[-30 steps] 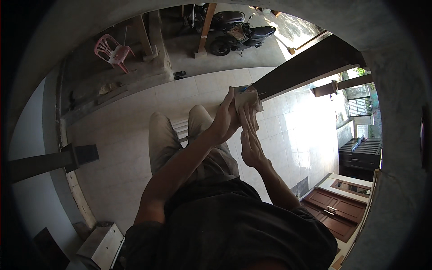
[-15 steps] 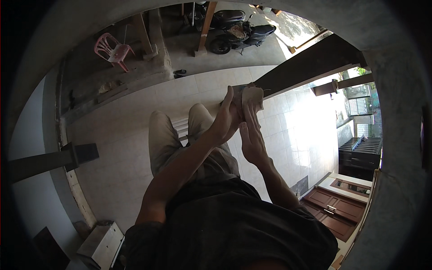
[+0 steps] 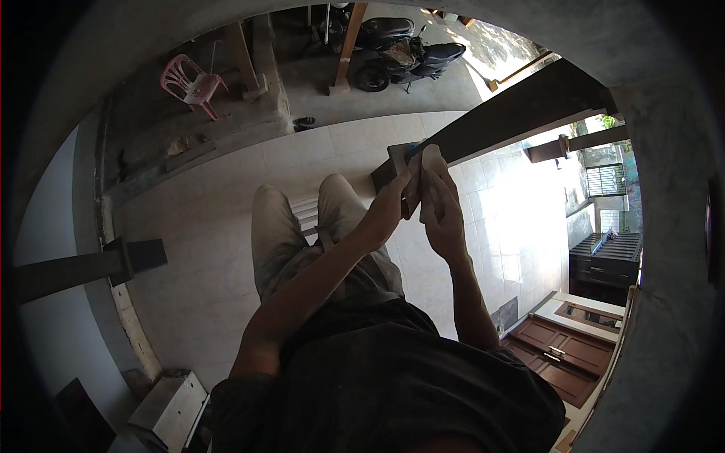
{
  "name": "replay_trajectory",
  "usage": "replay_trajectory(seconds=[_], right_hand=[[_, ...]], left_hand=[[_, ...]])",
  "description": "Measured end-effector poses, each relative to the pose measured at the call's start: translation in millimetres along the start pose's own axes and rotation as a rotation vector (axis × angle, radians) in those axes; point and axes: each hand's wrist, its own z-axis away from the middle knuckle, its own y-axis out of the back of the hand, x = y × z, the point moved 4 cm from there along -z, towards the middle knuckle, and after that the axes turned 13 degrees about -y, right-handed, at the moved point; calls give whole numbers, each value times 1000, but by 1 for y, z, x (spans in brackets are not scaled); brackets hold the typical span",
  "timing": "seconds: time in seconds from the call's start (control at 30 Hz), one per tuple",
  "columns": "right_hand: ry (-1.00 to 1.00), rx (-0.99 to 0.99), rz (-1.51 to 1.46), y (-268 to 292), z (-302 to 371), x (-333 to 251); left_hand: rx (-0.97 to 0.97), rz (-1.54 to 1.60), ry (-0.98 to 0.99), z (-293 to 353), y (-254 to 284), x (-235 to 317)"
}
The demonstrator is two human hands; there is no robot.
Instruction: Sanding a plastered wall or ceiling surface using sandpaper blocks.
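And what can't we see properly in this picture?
In the head view:
- Left hand: some fingers are hidden behind the flat grey piece.
- Blue thing near the hands: too small to tell what it is.
- Feet: hidden beneath the knees.
- Motorcycle: partly hidden behind the wooden post.

A: Pale tiles (image 3: 189, 257) spread below you, and glare whitens them to your right.

B: Yes, and ahead of you they end in a curved edge at grey concrete (image 3: 317, 94), with a red chair (image 3: 200, 89) to your left and motorbikes (image 3: 442, 53) beside sunlit ground (image 3: 502, 49).

A: On your left stands a pale wall (image 3: 53, 226).

B: And on your right you have brown double doors (image 3: 563, 359) with pale handles (image 3: 556, 349).
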Motion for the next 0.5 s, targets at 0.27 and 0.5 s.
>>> replay_trajectory(seconds=[0.27,0.5], right_hand=[[-173,-217,-43,-4,6,-24],[-357,-220,-239,-3,6,-2]], left_hand=[[-249,-607,-451,10,-27,34],[-225,-532,-450,9,-22,28]])
